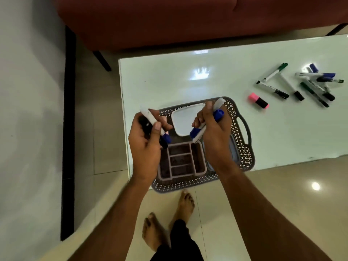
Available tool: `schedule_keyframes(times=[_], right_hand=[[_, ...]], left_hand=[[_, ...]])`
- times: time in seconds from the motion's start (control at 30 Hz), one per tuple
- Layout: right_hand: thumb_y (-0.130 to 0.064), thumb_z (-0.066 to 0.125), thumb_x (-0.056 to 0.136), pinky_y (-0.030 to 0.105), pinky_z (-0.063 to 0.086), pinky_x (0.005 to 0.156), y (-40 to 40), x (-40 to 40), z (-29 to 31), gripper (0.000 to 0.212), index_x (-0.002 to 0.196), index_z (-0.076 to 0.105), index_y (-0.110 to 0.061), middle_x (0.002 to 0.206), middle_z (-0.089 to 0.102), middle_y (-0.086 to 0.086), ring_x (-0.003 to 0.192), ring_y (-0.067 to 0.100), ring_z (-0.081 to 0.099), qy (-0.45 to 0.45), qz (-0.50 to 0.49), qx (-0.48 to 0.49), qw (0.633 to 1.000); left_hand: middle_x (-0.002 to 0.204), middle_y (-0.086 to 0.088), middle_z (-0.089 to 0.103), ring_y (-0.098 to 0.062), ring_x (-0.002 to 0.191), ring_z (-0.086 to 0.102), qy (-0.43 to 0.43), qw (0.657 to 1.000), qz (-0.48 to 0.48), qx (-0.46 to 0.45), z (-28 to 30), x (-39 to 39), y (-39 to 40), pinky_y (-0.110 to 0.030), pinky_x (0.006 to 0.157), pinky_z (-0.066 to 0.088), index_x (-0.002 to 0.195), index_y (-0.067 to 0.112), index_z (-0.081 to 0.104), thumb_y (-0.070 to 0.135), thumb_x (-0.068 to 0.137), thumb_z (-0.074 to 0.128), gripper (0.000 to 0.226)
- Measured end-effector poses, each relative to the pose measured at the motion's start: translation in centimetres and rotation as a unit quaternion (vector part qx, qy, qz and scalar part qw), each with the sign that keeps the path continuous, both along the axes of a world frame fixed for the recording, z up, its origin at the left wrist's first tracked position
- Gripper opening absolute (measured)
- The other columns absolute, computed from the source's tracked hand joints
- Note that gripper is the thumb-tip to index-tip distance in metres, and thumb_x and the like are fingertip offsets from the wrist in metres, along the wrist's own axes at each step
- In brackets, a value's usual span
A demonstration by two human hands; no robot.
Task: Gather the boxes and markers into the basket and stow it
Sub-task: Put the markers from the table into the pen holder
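A dark perforated basket (243,146) with handles sits at the near left corner of the glass table (207,76). Inside it lie a white lidded box (183,119), a brown divided box (181,161) and a bluish box (235,151) partly hidden under my right wrist. My left hand (146,144) is closed on white markers with blue and black caps (150,119), held above the basket's left side. Above the basket's middle, my right hand (214,129) grips two blue-capped markers (216,114). More markers (301,83) and a pink highlighter (258,100) lie loose at the table's right.
A dark red sofa (169,21) stands behind the table. The basket overhangs the table's near edge slightly. Tiled floor and my bare feet (169,219) are below. A grey wall with black trim (68,129) runs along the left.
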State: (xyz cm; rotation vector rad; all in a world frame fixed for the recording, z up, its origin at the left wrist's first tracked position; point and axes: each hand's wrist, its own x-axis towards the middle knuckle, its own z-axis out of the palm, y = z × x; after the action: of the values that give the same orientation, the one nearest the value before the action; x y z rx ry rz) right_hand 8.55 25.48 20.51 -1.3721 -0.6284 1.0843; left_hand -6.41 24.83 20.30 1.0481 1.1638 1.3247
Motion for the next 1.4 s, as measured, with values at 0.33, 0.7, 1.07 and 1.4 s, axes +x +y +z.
schedule_keyframes(times=[0.33, 0.7, 1.07, 1.4], right_hand=[[-0.022, 0.052, 0.108, 0.031, 0.051, 0.067, -4.8, -1.0, -3.4, 0.019, 0.09, 0.051, -0.016, 0.076, 0.051, 0.009, 0.07, 0.023, 0.051, -0.045, -0.056, -0.009, 0.997], [-0.008, 0.058, 0.103, 0.031, 0.055, 0.068, -5.1, -1.3, -5.4, 0.008, 0.098, 0.055, -0.003, 0.084, 0.058, 0.016, 0.073, 0.027, 0.059, -0.146, -0.025, 0.025, 0.989], [-0.005, 0.063, 0.1, 0.016, 0.05, 0.076, -4.8, -1.1, -6.3, 0.01, 0.108, 0.063, 0.001, 0.096, 0.065, 0.004, 0.084, 0.004, 0.058, -0.166, -0.012, 0.008, 0.986], [-0.023, 0.063, 0.101, 0.029, 0.055, 0.08, -4.8, 0.2, -5.4, 0.021, 0.115, 0.064, -0.008, 0.105, 0.07, 0.011, 0.094, 0.022, 0.067, -0.138, 0.023, 0.006, 0.99]], left_hand=[[0.109, -0.033, 0.061, -0.051, 0.106, 0.064, 0.045, 0.991, 0.123, -0.013, -4.4, 1.0, -6.1, -0.067, 0.103, 0.049, 0.124, -0.01, 0.046, -0.01, 0.101, 0.052, 0.024], [0.11, -0.028, 0.057, -0.046, 0.107, 0.062, 0.13, 0.977, 0.171, -0.01, -5.9, 2.3, -6.9, -0.064, 0.101, 0.05, 0.123, -0.002, 0.048, -0.022, 0.087, 0.049, 0.041], [0.121, -0.007, 0.068, -0.02, 0.12, 0.064, 0.227, 0.961, 0.155, -0.02, -6.3, 2.7, -6.6, -0.041, 0.106, 0.054, 0.121, 0.001, 0.061, -0.004, 0.088, 0.068, 0.033], [0.125, -0.008, 0.067, -0.017, 0.121, 0.064, 0.247, 0.956, 0.157, -0.025, -4.5, 2.5, -6.0, -0.038, 0.106, 0.053, 0.127, 0.002, 0.058, 0.002, 0.088, 0.071, 0.041]])
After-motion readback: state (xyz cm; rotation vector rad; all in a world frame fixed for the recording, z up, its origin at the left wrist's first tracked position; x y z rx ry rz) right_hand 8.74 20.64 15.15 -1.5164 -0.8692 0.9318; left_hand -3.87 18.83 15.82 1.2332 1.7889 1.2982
